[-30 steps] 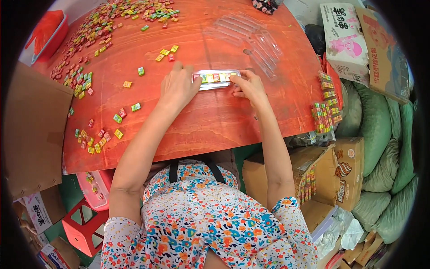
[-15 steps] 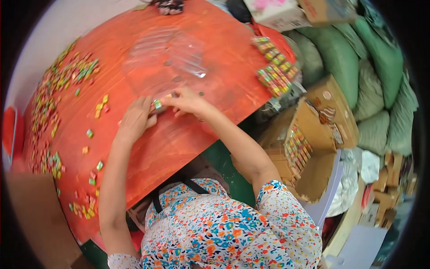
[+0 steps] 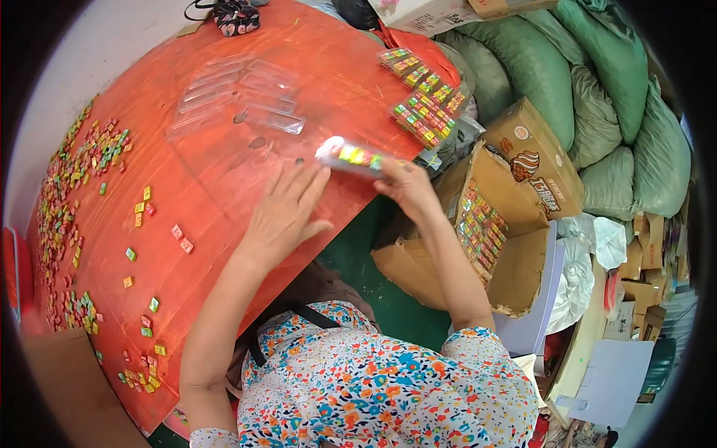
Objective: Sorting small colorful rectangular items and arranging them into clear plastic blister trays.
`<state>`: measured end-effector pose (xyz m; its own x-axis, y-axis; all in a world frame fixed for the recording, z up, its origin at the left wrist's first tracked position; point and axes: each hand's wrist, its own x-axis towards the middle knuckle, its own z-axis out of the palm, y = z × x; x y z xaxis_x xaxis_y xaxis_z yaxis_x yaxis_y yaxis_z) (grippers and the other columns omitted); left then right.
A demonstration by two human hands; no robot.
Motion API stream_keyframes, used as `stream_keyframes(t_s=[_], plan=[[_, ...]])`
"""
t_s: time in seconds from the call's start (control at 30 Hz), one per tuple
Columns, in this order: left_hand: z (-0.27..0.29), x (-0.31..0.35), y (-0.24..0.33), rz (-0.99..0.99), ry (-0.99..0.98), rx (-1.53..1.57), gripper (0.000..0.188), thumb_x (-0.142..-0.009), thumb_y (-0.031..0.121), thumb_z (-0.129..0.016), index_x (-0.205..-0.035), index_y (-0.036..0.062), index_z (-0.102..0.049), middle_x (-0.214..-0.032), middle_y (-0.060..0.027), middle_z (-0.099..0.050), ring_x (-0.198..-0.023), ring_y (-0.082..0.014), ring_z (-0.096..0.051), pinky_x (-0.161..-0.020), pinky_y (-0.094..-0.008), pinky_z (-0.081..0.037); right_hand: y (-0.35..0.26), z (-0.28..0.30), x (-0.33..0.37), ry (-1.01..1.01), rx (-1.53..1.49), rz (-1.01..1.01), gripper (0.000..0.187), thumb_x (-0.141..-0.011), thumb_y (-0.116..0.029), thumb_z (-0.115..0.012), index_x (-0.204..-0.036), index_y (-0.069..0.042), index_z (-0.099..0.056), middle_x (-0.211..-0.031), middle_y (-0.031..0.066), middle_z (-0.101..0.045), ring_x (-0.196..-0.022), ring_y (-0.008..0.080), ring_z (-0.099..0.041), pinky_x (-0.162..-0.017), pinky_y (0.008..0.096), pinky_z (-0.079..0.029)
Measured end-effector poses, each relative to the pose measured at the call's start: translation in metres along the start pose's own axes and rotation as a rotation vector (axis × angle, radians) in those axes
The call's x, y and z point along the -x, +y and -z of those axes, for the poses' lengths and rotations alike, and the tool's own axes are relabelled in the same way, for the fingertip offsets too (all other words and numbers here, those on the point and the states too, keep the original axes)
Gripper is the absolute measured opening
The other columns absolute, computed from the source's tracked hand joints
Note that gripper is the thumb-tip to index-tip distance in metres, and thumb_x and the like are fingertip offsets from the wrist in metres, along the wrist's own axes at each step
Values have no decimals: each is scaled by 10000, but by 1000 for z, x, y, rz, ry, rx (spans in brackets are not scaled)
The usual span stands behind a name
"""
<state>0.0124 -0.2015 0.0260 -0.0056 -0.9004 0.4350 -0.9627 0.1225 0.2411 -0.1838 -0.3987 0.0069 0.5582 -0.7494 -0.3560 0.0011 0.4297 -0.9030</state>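
Observation:
A long clear plastic pack [image 3: 352, 155] holds a row of small yellow, red and green wrapped candies. My right hand [image 3: 407, 187] grips its right end, over the table's near right edge. My left hand [image 3: 285, 213] is open, fingers spread, its fingertips close below the pack's left end; whether they touch it I cannot tell. Beyond the hands several empty clear trays [image 3: 239, 93] lie on the red table [image 3: 224, 246]. Filled packs [image 3: 426, 116] are stacked at the table's far right edge.
Loose candies [image 3: 104, 145] spread along the table's left side. An open cardboard box [image 3: 523, 269] with filled packs [image 3: 482, 228] stands at the right, green sacks [image 3: 538, 67] behind it. A black flowered bag [image 3: 235, 16] lies at the far edge; another cardboard box [image 3: 71, 381] stands at the lower left.
My right hand has moved right with the pack of candies. My left hand has let go and opened out. Two red candies now show on the table left of my left hand.

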Motion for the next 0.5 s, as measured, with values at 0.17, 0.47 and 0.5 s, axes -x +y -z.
stream_keyframes(t_s=[0.17, 0.47, 0.5], plan=[[-10, 45, 2, 73, -213, 99, 697, -833, 458, -687, -1365, 46, -509, -1408, -130, -509, -1357, -321, -419, -1173, -496, -263, 0, 60, -26, 254, -125, 179, 243, -928, -213, -692, -1063, -21, -630, -966, 45, -667, -818, 138, -655, -681, 250, -595], [-22, 71, -1, 92, -157, 93, 646, -872, 516, -616, -1302, 36, -566, -1402, -106, -511, -1377, -284, -392, -1183, -477, -238, 2, 71, -55, 378, -141, 150, 266, -891, -239, -745, -1019, -44, -617, -936, 40, -598, -820, 157, -596, -692, 301, -577], [-24, 70, 0, 109, -146, 82, 646, -872, 516, -616, -1302, 36, -566, -1402, -106, -511, -1377, -284, -392, -1183, -477, -238, 2, 80, -58, 378, -145, 155, 258, -910, -245, -720, -1018, -39, -610, -891, 32, -594, -769, 176, -605, -644, 302, -581]])
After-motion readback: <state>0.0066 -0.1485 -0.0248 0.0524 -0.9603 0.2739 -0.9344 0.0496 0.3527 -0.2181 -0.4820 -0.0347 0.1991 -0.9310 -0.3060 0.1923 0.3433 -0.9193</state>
